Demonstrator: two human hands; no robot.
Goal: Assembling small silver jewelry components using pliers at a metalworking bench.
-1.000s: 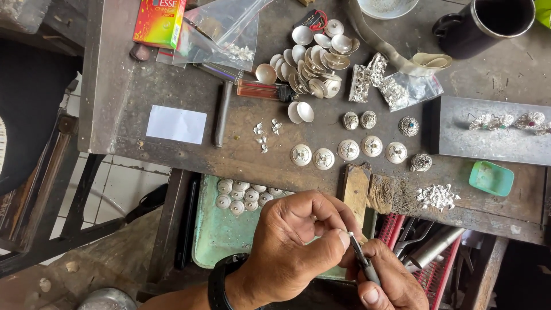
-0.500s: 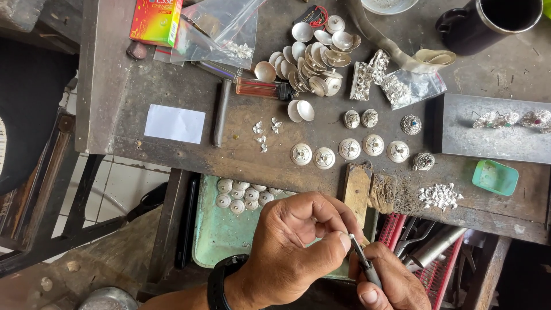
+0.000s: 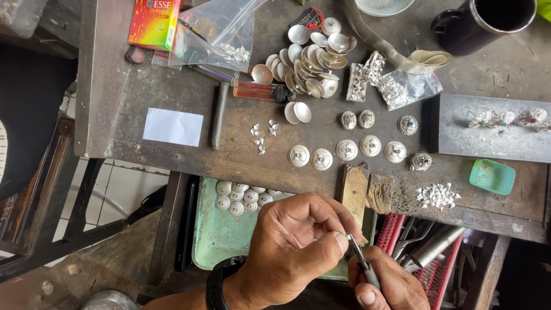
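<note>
My left hand, with a black watch at the wrist, is curled low in the view, thumb and forefinger pinched against the tip of a thin metal tool. My right hand grips that tool's handle just to the right. Anything between the pinching fingers is hidden. Both hands hover over a green tray that holds several round silver discs. On the dark workbench above lies a row of domed silver discs.
A pile of silver half-shells, plastic bags, a lighter, a white slip, a black mug, a small green dish and a grey slab lie on the bench. A red basket holds tools.
Both hands stay almost in place, still pinching at the tool's tip. The view has shifted slightly.
</note>
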